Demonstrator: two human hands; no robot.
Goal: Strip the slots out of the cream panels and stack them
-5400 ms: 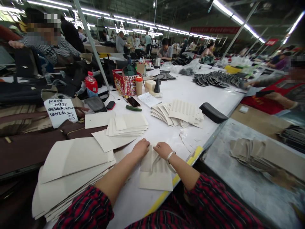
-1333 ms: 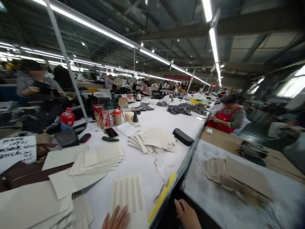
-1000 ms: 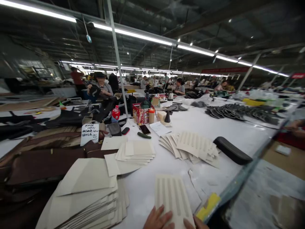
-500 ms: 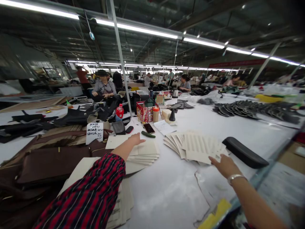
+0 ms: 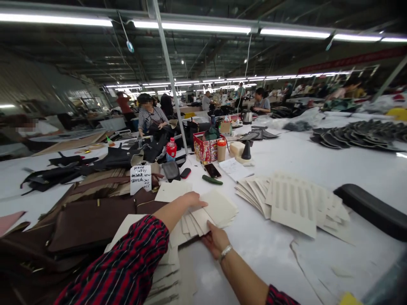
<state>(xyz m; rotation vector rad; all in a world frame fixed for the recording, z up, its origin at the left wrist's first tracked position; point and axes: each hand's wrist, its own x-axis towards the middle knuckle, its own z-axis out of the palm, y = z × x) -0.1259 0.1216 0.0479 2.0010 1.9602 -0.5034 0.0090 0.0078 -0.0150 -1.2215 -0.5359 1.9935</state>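
My left hand lies over the upper left part of a fanned stack of cream sheets, its fingers pressed together on top. At the stack's lower edge, my right hand pinches the edge of the cream sheets, thumb above and fingers partly hidden below. Another fan of cream sheets, the front one with slot-like marks, rests to the right, touched by neither hand. More cream pieces lie under and below my left forearm.
Brown leather bags and a handwritten card are at the left. Beyond the hands are a cucumber, a phone, a red box and a red bottle. A long black case lies right. People sit farther back.
My right hand has left the right-hand fan and moved left to the stack by my left hand. The left stack is fanned differently. The view has turned slightly left.
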